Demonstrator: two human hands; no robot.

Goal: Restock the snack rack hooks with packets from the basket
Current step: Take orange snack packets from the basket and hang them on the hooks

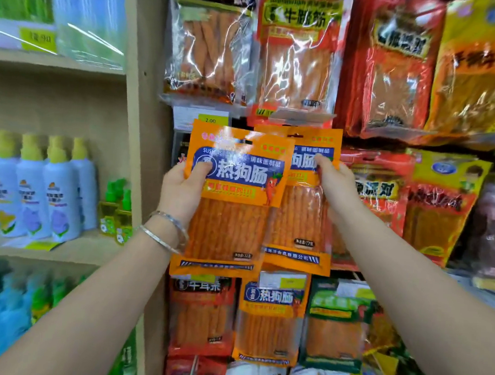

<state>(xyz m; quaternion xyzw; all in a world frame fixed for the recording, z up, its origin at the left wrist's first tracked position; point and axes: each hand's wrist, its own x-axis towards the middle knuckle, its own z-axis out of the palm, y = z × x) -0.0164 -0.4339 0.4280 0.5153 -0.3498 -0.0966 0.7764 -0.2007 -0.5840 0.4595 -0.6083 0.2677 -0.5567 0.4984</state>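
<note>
Vertically, headers up, left hand [181,193] holding front packet [229,218], right hand [338,185] rear packet [299,220].

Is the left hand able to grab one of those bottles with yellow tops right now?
Probably not yet. The left hand grips an orange packet, so it is full, though the bottles stand close on the open shelf beside it.

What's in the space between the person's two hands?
Head view: two overlapping orange packets fill it. The left hand grips the front packet; the right hand holds the rear packet.
</note>
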